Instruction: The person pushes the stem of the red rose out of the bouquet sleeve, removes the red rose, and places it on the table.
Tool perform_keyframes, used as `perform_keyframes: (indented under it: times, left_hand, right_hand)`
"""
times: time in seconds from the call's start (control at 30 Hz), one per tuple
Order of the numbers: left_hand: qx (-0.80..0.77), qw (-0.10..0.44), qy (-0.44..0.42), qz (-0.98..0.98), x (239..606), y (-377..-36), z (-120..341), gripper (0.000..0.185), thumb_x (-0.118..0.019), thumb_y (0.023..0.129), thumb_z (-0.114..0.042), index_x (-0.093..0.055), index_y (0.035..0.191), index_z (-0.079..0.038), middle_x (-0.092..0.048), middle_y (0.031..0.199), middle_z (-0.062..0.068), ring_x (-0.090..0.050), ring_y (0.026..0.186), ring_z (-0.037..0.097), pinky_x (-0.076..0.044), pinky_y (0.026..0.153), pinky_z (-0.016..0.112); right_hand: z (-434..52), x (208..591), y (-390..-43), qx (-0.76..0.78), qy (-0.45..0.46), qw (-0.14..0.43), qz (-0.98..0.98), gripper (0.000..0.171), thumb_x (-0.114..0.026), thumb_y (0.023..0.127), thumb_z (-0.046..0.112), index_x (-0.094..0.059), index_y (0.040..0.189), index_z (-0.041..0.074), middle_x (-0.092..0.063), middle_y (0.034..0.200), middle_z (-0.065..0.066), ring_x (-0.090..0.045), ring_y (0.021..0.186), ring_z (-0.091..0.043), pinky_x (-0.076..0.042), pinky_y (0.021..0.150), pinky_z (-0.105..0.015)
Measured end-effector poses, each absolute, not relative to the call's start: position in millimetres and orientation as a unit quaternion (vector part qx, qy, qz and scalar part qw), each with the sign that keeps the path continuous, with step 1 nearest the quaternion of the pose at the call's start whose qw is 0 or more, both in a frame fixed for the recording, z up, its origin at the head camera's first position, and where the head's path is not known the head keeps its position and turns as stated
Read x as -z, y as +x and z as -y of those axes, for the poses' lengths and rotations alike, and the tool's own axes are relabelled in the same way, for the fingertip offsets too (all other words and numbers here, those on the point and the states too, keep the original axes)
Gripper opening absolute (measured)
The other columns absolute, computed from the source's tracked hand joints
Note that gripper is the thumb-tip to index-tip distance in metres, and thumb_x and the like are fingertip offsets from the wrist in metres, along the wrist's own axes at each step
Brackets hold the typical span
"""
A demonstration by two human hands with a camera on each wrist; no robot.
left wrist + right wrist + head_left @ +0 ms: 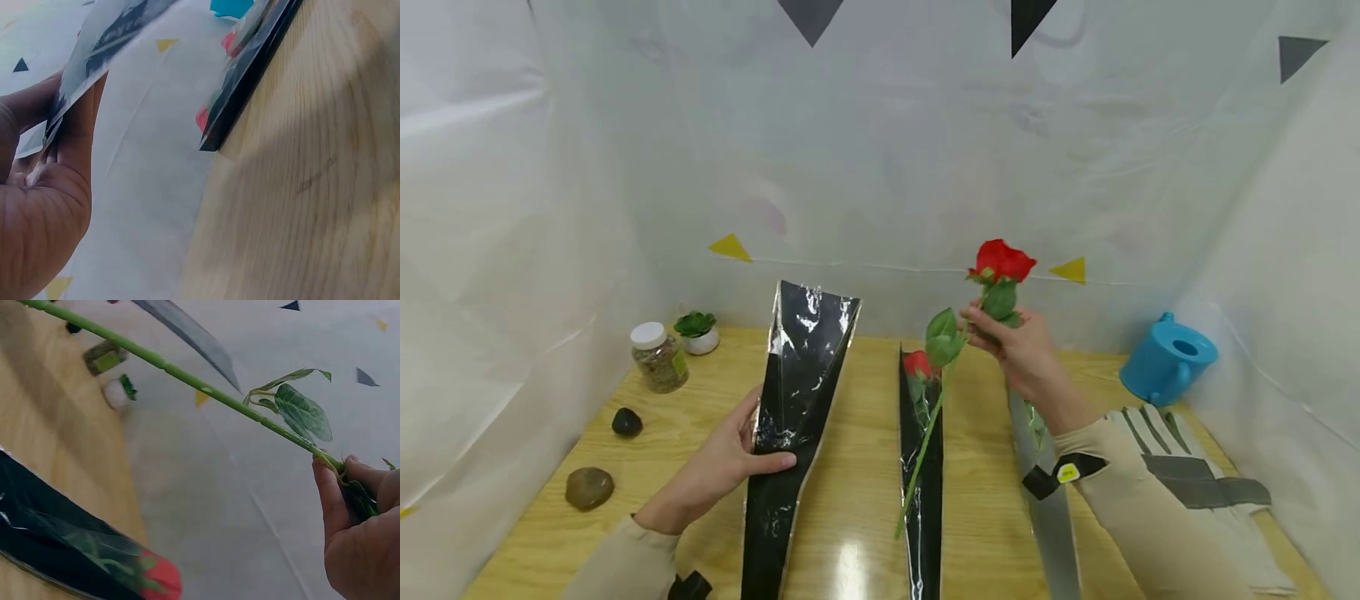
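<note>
My left hand (722, 467) grips a black flower sleeve (805, 375) with a clear front, thumb across its face and fingers behind; it stands tilted with its wide mouth upward. In my right hand (1022, 350) a red artificial rose (1002, 261) is pinched by the stem just below the bloom. Its green stem (206, 389) slants down to the left, overlapping a second black sleeve (925, 475) in the head view. That sleeve lies on the table with a red rose (917, 364) inside. A grey-looking sleeve (1051, 508) lies partly under my right forearm.
On the left stand a lidded jar (658, 358) and a small potted succulent (697, 333), with a black stone (627, 422) and a brown stone (589, 488) nearer. A blue watering can (1168, 358) and grey-white gloves (1202, 483) occupy the right. White sheeting (880, 167) encloses the wooden table.
</note>
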State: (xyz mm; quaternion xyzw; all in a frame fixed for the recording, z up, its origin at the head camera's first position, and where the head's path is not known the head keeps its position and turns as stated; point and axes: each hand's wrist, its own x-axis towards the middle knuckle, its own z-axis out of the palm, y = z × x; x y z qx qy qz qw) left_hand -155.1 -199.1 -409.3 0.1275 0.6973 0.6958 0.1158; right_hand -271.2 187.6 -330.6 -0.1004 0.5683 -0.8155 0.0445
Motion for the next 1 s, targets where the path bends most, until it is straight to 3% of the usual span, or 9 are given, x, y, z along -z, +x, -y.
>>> perform_keyframes:
  times: [0.03, 0.17, 0.27, 0.5, 0.63, 0.77, 1.0]
  left_hand:
    - [-0.694, 0.112, 0.125, -0.700, 411, -157, 200, 0.106, -0.084, 0.080, -0.008, -0.013, 0.159, -0.020, -0.037, 0.154, 0.011, -0.045, 0.132, 0.027, -0.045, 0.098, 0.040]
    - [-0.666, 0.094, 0.119, -0.730, 418, -168, 203, 0.108, -0.085, 0.080, -0.015, -0.011, 0.159, -0.019, -0.018, 0.161, 0.006, -0.015, 0.146, 0.025, -0.024, 0.112, 0.047]
    - [-0.651, 0.096, 0.114, -0.745, 426, -175, 204, 0.108, -0.084, 0.082, -0.018, -0.010, 0.159, -0.018, -0.006, 0.163, 0.007, -0.001, 0.148, 0.030, -0.014, 0.113, 0.055]
    - [-0.655, 0.119, 0.060, -0.744, 443, -187, 205, 0.114, -0.084, 0.082, -0.019, -0.001, 0.159, -0.018, -0.010, 0.162, 0.014, -0.025, 0.142, 0.039, -0.027, 0.109, 0.056]
    - [-0.645, 0.123, 0.029, -0.754, 451, -191, 205, 0.116, -0.084, 0.081, -0.020, 0.001, 0.159, -0.013, -0.002, 0.162, 0.017, -0.010, 0.145, 0.042, -0.016, 0.112, 0.056]
    - [-0.638, 0.130, 0.017, -0.759, 458, -192, 206, 0.113, -0.083, 0.083, -0.018, 0.000, 0.159, -0.009, 0.007, 0.163, 0.015, 0.005, 0.146, 0.041, -0.007, 0.114, 0.055]
    - [-0.645, 0.152, -0.022, -0.748, 463, -195, 205, 0.110, -0.084, 0.081, -0.017, -0.006, 0.158, -0.007, -0.007, 0.162, 0.019, -0.006, 0.146, 0.038, -0.010, 0.114, 0.055]
  right_hand:
    - [-179, 338, -272, 0.805, -0.102, 0.060, -0.581, 0.034, -0.070, 0.092, 0.008, -0.061, 0.123, -0.004, -0.067, 0.113, -0.015, -0.066, 0.107, -0.028, -0.053, 0.084, -0.032]
    - [-151, 362, -272, 0.771, -0.112, 0.110, -0.617, 0.036, -0.068, 0.094, 0.008, -0.059, 0.124, -0.008, -0.066, 0.116, -0.021, -0.066, 0.106, -0.031, -0.054, 0.083, -0.033]
    - [-134, 379, -273, 0.752, -0.115, 0.135, -0.635, 0.034, -0.067, 0.095, 0.008, -0.060, 0.124, -0.008, -0.065, 0.117, -0.025, -0.067, 0.104, -0.030, -0.054, 0.083, -0.035]
    - [-106, 408, -281, 0.711, -0.121, 0.162, -0.674, 0.029, -0.068, 0.094, 0.007, -0.064, 0.121, -0.005, -0.064, 0.118, -0.026, -0.065, 0.106, -0.035, -0.052, 0.087, -0.043]
    - [-95, 421, -281, 0.689, -0.122, 0.187, -0.690, 0.029, -0.067, 0.095, 0.005, -0.063, 0.119, -0.009, -0.064, 0.116, -0.028, -0.061, 0.109, -0.043, -0.053, 0.086, -0.042]
    - [-84, 434, -280, 0.669, -0.108, 0.202, -0.707, 0.031, -0.068, 0.094, 0.003, -0.059, 0.118, -0.015, -0.067, 0.106, -0.029, -0.068, 0.098, -0.036, -0.053, 0.085, -0.042]
    - [-72, 449, -276, 0.617, -0.088, 0.193, -0.758, 0.043, -0.071, 0.091, 0.002, -0.051, 0.127, -0.011, -0.070, 0.093, -0.020, -0.072, 0.084, -0.027, -0.055, 0.081, -0.036]
